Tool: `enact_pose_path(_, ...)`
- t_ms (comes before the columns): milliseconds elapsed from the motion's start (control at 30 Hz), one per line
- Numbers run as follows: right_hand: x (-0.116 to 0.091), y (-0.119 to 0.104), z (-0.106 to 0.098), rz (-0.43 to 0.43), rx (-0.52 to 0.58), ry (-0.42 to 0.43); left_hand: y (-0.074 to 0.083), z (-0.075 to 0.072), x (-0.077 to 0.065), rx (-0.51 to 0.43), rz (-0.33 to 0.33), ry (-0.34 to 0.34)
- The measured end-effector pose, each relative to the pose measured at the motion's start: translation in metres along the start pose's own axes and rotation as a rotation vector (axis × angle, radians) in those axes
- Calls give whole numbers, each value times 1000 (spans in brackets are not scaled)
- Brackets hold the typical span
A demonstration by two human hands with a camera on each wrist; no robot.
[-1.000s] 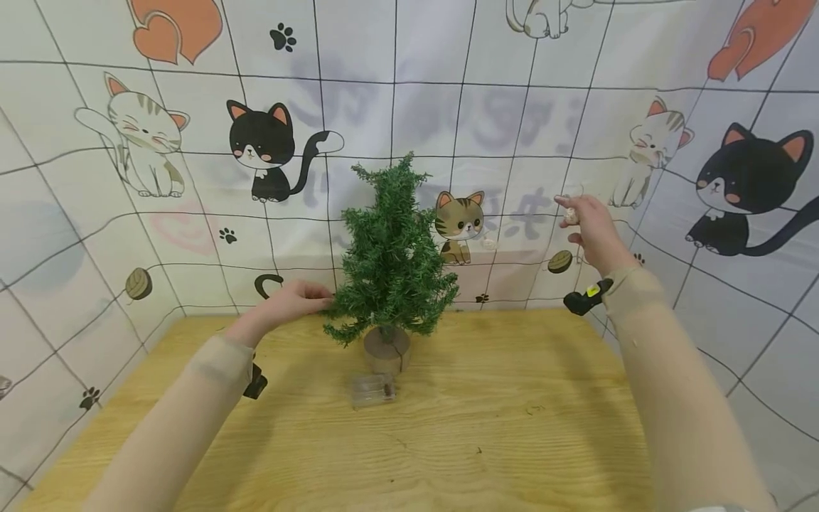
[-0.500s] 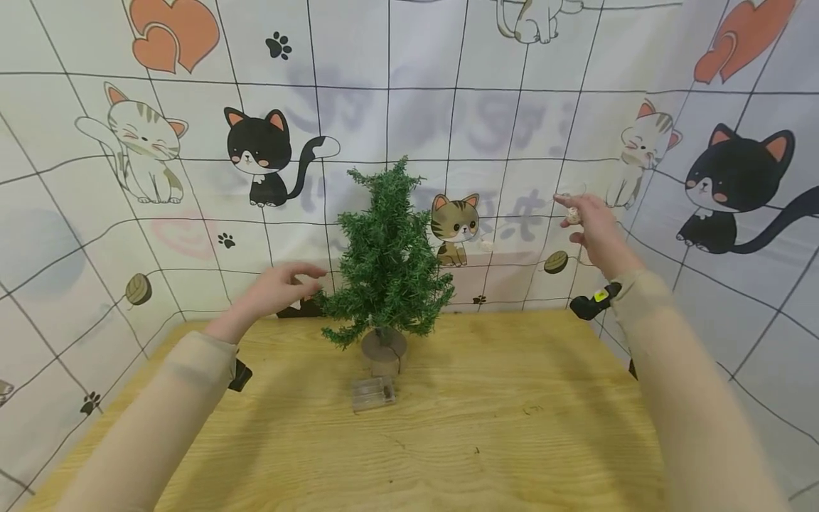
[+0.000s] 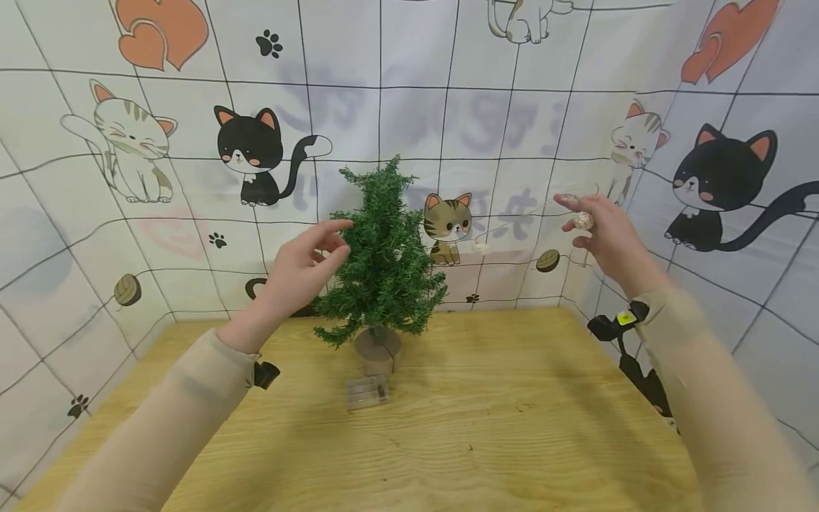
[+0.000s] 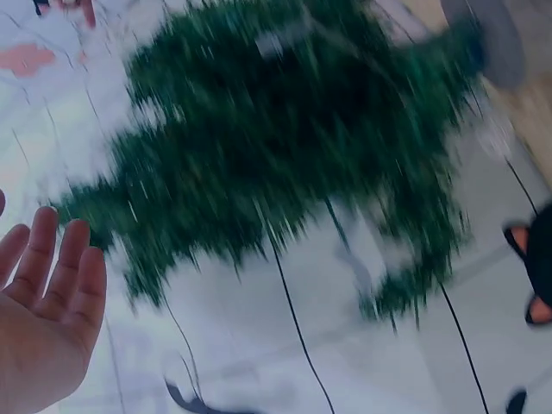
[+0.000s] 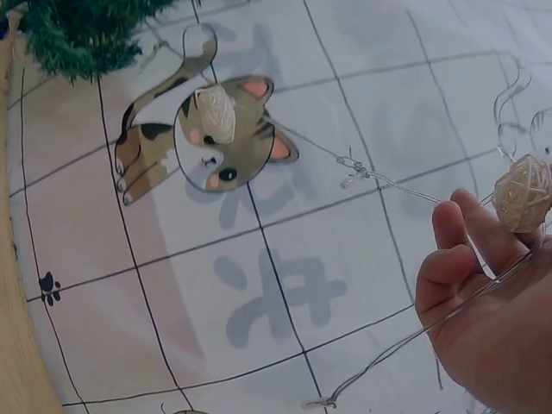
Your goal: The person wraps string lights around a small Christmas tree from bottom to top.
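A small artificial Christmas tree (image 3: 387, 256) stands upright on a round wooden base (image 3: 379, 355). My left hand (image 3: 301, 270) is raised at the tree's left side, fingers loosely bent, with nothing held. In the left wrist view the fingers (image 4: 65, 267) lie near the blurred treetop. Off to the right, my right hand (image 3: 611, 238) holds a thin clear wire of a string of ball lights. One pale woven ball (image 5: 524, 194) sits at its fingers. Another woven ball (image 5: 216, 114) hangs on the wire between hand and tree. Where the wire meets the tree is hidden.
A clear plastic battery box (image 3: 367, 392) lies on the wooden table (image 3: 461, 427) in front of the base. Behind and at both sides hangs a white gridded cloth (image 3: 422, 121) printed with cats. Small green bits are scattered on the tabletop.
My left hand has come away from the lower left branches and risen toward the upper part of the tree. The right hand stays raised with the wire, shifting little.
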State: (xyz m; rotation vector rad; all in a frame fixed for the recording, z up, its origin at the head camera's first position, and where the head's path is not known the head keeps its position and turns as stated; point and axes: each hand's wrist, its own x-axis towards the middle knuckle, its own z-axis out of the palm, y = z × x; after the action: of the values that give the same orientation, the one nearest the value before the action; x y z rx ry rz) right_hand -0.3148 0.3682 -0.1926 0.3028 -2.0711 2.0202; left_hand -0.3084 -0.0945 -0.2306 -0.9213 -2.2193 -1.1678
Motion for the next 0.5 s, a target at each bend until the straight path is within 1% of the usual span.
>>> enact_pose_path(67,-10,-4,2,-8,44,-36,9,9,-3,-10,32,-23)
enact_pose_path(167,-24,-9,7,-23,57,-84,20,21,-8,-31,72,-57)
enact_pose_path(267,-39,-13,12,-37,59,-126,30,34,-12,-85,86,-101)
enact_pose_path(333,-50,-14,16,-50,57,-156,36,43,-15,-144,68,-145)
enact_pose_path(400,-60,-16,21,-66,49,-209,42,54,-19,-196,39,-192)
enact_pose_path(500,-75,-17,32,-80,24,-277,50,69,-25,-285,-32,-273)
